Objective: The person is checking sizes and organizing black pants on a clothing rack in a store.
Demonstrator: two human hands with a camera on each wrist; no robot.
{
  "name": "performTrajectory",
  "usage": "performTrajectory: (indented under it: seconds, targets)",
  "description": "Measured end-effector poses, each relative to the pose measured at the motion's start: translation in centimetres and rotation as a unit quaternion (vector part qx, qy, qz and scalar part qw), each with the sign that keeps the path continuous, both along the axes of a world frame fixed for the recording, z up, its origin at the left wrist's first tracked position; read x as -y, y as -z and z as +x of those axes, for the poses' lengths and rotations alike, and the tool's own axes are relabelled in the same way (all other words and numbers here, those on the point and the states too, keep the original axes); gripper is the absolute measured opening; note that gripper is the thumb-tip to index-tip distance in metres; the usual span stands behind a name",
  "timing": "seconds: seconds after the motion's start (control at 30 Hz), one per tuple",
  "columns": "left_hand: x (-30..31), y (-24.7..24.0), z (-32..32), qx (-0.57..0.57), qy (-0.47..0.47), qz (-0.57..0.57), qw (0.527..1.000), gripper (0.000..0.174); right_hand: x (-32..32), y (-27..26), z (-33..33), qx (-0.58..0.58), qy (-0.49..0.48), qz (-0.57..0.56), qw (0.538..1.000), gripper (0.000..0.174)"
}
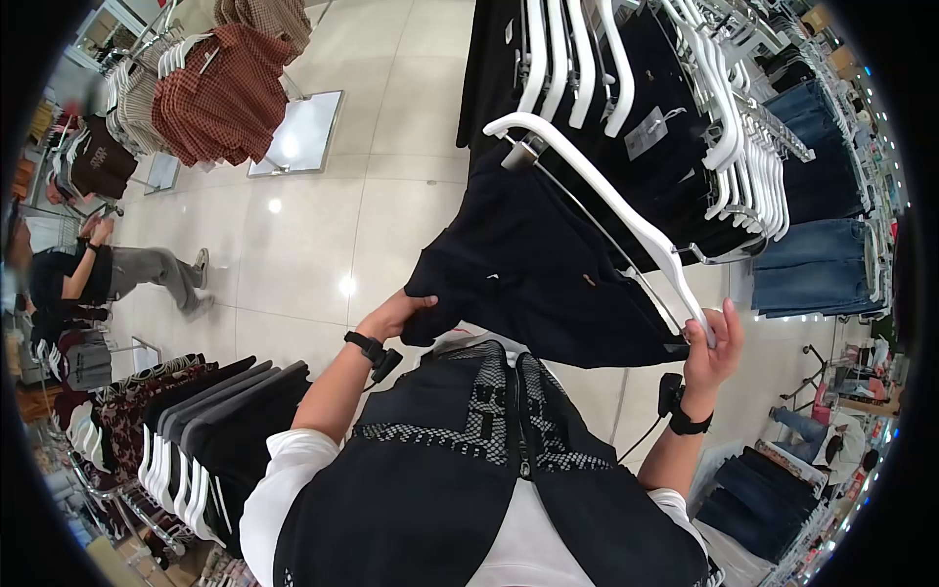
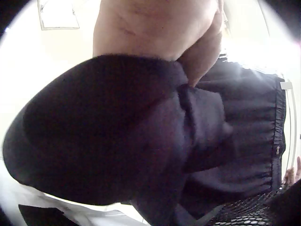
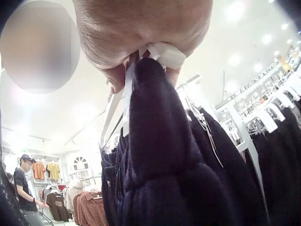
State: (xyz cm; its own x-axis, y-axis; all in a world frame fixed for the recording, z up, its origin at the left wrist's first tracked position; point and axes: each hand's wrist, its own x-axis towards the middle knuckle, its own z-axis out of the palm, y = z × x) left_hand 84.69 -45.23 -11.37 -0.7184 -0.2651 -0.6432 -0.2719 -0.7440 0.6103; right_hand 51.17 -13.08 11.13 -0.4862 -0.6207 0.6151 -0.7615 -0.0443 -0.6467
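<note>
A dark navy garment [image 1: 528, 264] hangs by metal clips from a white hanger [image 1: 606, 191], stretched between both hands. The right hand [image 1: 714, 344] grips the hanger's near end, with the garment's waistband corner just beside it; in the right wrist view this hand [image 3: 143, 30] is closed round the white hanger end [image 3: 168, 55]. At the garment's other side the left hand [image 1: 396, 311] pinches its fabric. In the left wrist view the left hand [image 2: 155, 28] is partly hidden behind the bunched dark cloth [image 2: 108, 132], and the gathered waistband [image 2: 278, 136] shows at the right.
Racks of dark garments on white hangers [image 1: 724, 108] stand just beyond the hanger, with jeans [image 1: 812, 264] at the right. Checked shirts [image 1: 220, 98] hang at the upper left, grey and black clothes [image 1: 235, 401] at the lower left. A person [image 1: 88, 264] stands at the far left.
</note>
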Motion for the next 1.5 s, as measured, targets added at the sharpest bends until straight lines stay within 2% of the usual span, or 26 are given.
performTrajectory:
  seconds: [0.2,0.3,0.33,0.43,0.57,0.6,0.7,0.73,0.83,0.87,0.97,1.1,1.3,1.5]
  targets:
    - [-1.4,-4.8,-0.4,-0.062,-0.08,0.106,0.989,0.048,-0.6,-0.7,-3.0,-0.013,-0.02,-0.003,1.0,0.06]
    - [-3.1,-3.9,-1.7,-0.072,-0.097,0.093,0.988,0.047,-0.7,-0.4,-3.8,0.0,-0.036,-0.008,0.999,0.061]
    - [-3.9,-3.5,-2.2,-0.03,-0.101,0.043,0.994,0.047,-0.8,-0.2,-4.0,0.008,-0.041,-0.012,0.999,0.061]
    - [-6.7,-4.2,-2.6,-0.032,-0.057,0.001,0.998,0.048,-1.4,0.2,-4.9,-0.014,-0.054,-0.005,0.998,0.061]
    - [-7.2,-6.1,-2.2,-0.094,-0.076,0.097,0.988,0.051,-2.2,0.2,-5.8,-0.028,-0.055,-0.021,0.998,0.061]
    - [-7.1,-5.7,-2.5,-0.048,-0.092,0.077,0.992,0.053,-2.3,-0.1,-5.9,-0.031,-0.058,-0.022,0.998,0.06]
    - [-7.8,-5.7,-2.1,-0.047,0.026,-0.064,0.997,0.049,-2.9,-0.5,-6.4,-0.041,-0.069,-0.014,0.997,0.061]
    - [-8.0,-6.1,-1.7,-0.079,0.019,-0.014,0.997,0.05,-3.1,-0.5,-6.6,-0.044,-0.073,-0.01,0.996,0.061]
    - [-8.5,-6.5,-2.3,-0.04,-0.097,0.038,0.994,0.056,-3.6,-0.7,-6.7,-0.046,-0.048,-0.012,0.998,0.06]
    - [-8.6,-5.8,-2.3,-0.034,-0.094,0.019,0.995,0.062,-3.8,-0.5,-6.9,-0.033,-0.045,-0.016,0.998,0.06]
    - [-9.5,-5.8,-0.9,-0.086,-0.032,0.018,0.996,0.065,-4.6,-0.2,-7.7,-0.005,-0.041,-0.021,0.999,0.06]
    - [-9.5,-6.8,-0.8,-0.108,0.012,-0.015,0.994,0.061,-4.9,-1.0,-8.2,0.013,-0.043,-0.025,0.999,0.059]
    - [-10.3,-7.3,-1.5,-0.067,0.086,-0.007,0.994,0.068,-5.4,-1.2,-8.5,0.007,-0.062,-0.016,0.998,0.06]
    - [-10.7,-6.0,-1.7,-0.083,0.054,0.022,0.995,0.071,-6.2,-1.6,-8.3,0.01,-0.075,0.014,0.997,0.06]
